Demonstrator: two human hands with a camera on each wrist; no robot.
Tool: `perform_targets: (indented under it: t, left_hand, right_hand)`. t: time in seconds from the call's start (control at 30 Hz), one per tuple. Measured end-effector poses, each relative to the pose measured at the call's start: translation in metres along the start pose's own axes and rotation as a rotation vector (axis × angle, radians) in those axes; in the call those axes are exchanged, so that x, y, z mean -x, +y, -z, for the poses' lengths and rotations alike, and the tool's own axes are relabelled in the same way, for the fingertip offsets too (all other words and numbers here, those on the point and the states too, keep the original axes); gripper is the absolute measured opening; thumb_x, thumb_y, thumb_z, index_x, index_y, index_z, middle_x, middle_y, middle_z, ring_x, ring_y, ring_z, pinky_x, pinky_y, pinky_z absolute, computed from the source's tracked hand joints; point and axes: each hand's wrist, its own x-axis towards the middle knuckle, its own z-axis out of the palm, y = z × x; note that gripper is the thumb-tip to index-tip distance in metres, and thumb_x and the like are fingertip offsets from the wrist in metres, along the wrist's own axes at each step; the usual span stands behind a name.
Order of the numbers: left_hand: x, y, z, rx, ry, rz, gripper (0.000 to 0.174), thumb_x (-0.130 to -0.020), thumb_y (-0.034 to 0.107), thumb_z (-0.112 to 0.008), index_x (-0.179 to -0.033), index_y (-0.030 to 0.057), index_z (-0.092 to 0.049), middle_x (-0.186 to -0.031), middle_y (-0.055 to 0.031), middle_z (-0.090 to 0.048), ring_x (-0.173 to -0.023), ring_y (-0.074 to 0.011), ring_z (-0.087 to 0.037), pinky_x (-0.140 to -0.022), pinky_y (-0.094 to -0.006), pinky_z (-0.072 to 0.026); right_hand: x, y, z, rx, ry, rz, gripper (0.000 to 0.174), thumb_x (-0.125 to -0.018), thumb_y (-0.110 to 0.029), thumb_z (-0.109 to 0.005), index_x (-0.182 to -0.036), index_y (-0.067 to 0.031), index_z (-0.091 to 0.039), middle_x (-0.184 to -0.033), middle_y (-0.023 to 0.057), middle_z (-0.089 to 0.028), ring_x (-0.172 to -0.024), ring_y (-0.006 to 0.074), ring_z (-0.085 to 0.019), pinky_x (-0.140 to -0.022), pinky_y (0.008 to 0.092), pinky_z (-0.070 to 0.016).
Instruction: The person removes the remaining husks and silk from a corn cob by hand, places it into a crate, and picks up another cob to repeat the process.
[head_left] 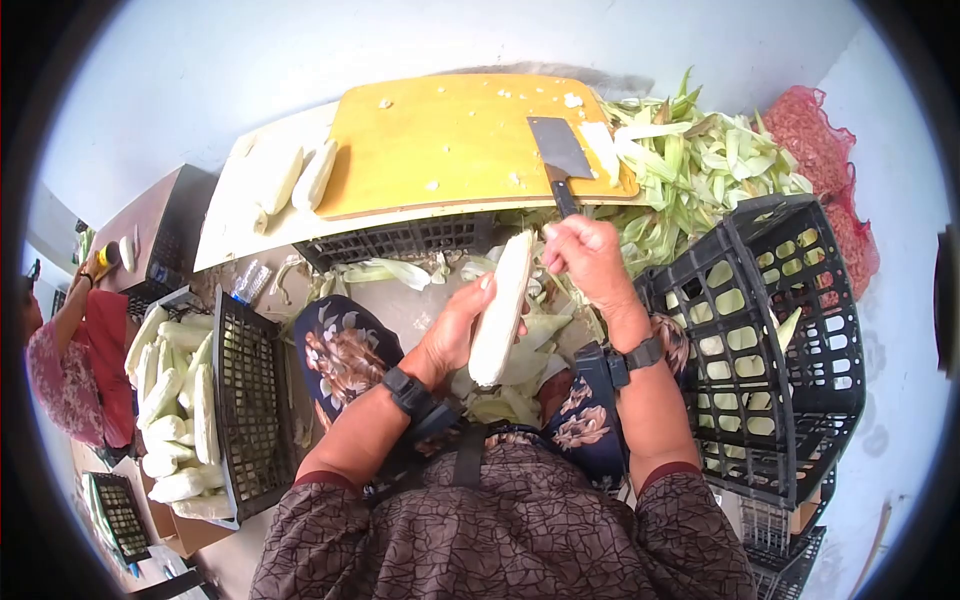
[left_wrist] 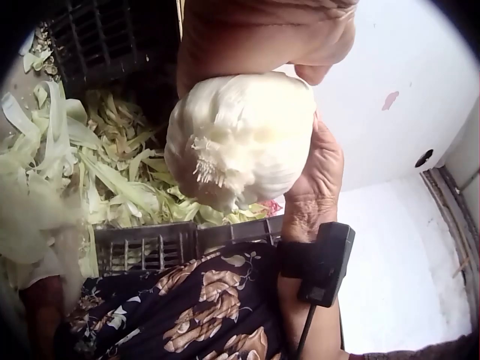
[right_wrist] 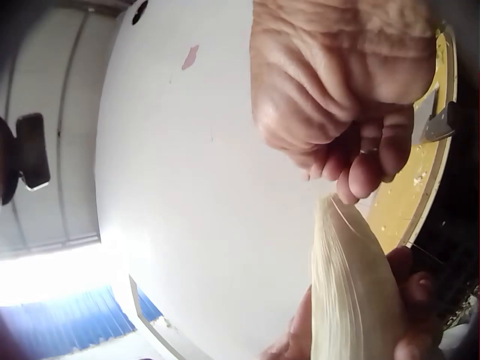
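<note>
My left hand [head_left: 455, 325] grips a pale ear of corn [head_left: 502, 310], its tip pointing up and away from me. The ear still wears thin, pale inner husk [right_wrist: 349, 292], and its trimmed butt end [left_wrist: 217, 161] faces the left wrist camera. Close beside the tip, my right hand [head_left: 588, 262] has its fingers curled toward the palm. Those fingertips [right_wrist: 364, 176] overlap the tip in the right wrist view, and no object shows between them. Beyond the right hand, a cleaver [head_left: 560, 147] lies on the yellow cutting board [head_left: 430, 150], handle toward me.
Stripped husks [head_left: 690, 150] are heaped right of the board, near a red mesh sack [head_left: 815, 140]. Two ears [head_left: 316, 175] lie left of it. A crate [head_left: 250, 400] of ears stands at left, a tilted black crate [head_left: 745, 350] at right. Another person [head_left: 85, 350] works far left.
</note>
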Motion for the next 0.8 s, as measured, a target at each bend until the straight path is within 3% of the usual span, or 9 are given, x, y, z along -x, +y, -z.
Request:
perform_targets:
  t: [0.03,0.1,0.23,0.3,0.4,0.5,0.63,0.8]
  left_hand:
    - [0.0,-0.001,0.001,-0.002,-0.001,-0.001,0.038,-0.091,0.033,-0.046,-0.115,0.0026,-0.043,-0.093,-0.0113,-0.057,-0.076,-0.0211,-0.06,-0.068,-0.0298,-0.0502]
    - [-0.001,-0.005,0.004,-0.048,-0.007,-0.022,0.039,-0.089,0.031,-0.05,-0.115,0.0026,-0.043,-0.092,-0.0103,-0.057,-0.076,-0.0196,-0.06,-0.069,-0.0287,-0.0497]
    - [-0.002,-0.008,0.009,-0.158,0.01,-0.054,0.046,-0.086,0.031,-0.056,-0.12,0.0046,-0.042,-0.096,-0.0117,-0.059,-0.079,-0.0187,-0.061,-0.072,-0.0289,-0.0497]
    - [-0.001,-0.007,0.007,-0.175,0.038,-0.063,0.046,-0.085,0.03,-0.057,-0.12,0.005,-0.043,-0.096,-0.0109,-0.06,-0.079,-0.0177,-0.061,-0.072,-0.0285,-0.0495]
    - [-0.002,-0.007,0.003,-0.154,0.058,-0.075,0.046,-0.085,0.032,-0.057,-0.12,0.0052,-0.044,-0.094,-0.0102,-0.06,-0.079,-0.017,-0.06,-0.072,-0.0282,-0.0493]
    - [-0.003,-0.008,0.006,-0.153,0.05,-0.078,0.046,-0.085,0.033,-0.057,-0.12,0.0053,-0.044,-0.093,-0.0098,-0.06,-0.078,-0.0167,-0.06,-0.072,-0.0282,-0.0493]
    - [-0.003,-0.008,0.007,-0.163,0.057,-0.082,0.047,-0.085,0.035,-0.056,-0.119,0.0052,-0.044,-0.092,-0.0096,-0.06,-0.078,-0.0167,-0.06,-0.072,-0.0282,-0.0493]
    - [-0.002,-0.008,0.003,-0.178,0.046,-0.092,0.045,-0.084,0.03,-0.058,-0.118,0.0046,-0.045,-0.094,-0.0092,-0.059,-0.081,-0.0158,-0.059,-0.074,-0.028,-0.0489]
  right_hand:
    - [-0.001,-0.001,0.002,0.0,0.0,0.002,0.022,-0.087,-0.012,-0.055,-0.069,0.0007,-0.057,-0.06,0.004,-0.059,-0.051,0.0076,-0.052,-0.048,0.0211,-0.044]
    - [-0.004,-0.003,0.005,-0.126,0.19,0.018,0.022,-0.087,-0.012,-0.054,-0.069,0.0001,-0.057,-0.063,0.0048,-0.06,-0.052,0.0071,-0.053,-0.048,0.0207,-0.0444]
    - [-0.004,-0.007,0.012,-0.167,0.273,0.035,0.023,-0.088,-0.014,-0.054,-0.07,0.0,-0.058,-0.065,0.0059,-0.061,-0.054,0.0077,-0.054,-0.051,0.0206,-0.0452]
    - [-0.002,-0.01,0.009,-0.16,0.253,0.035,0.023,-0.087,-0.017,-0.055,-0.072,0.0002,-0.058,-0.064,0.0055,-0.06,-0.054,0.0076,-0.054,-0.052,0.0204,-0.0452]
    - [0.0,-0.006,0.002,-0.032,0.033,-0.059,0.026,-0.086,-0.024,-0.06,-0.075,-0.0001,-0.057,-0.063,0.0034,-0.059,-0.054,0.0076,-0.053,-0.051,0.0209,-0.0447]
    - [0.002,0.006,-0.005,0.126,-0.135,-0.019,0.027,-0.085,-0.024,-0.061,-0.073,-0.0002,-0.057,-0.061,0.0039,-0.059,-0.053,0.0086,-0.054,-0.049,0.0228,-0.0444]
    - [0.002,0.011,-0.012,0.261,-0.167,0.09,0.022,-0.086,-0.016,-0.058,-0.071,0.0004,-0.056,-0.056,0.0054,-0.057,-0.051,0.0094,-0.054,-0.047,0.0254,-0.0434]
    - [0.003,-0.003,-0.003,0.154,-0.136,0.05,0.02,-0.088,-0.011,-0.053,-0.072,0.0005,-0.056,-0.059,0.0047,-0.058,-0.05,0.0082,-0.053,-0.048,0.0223,-0.0436]
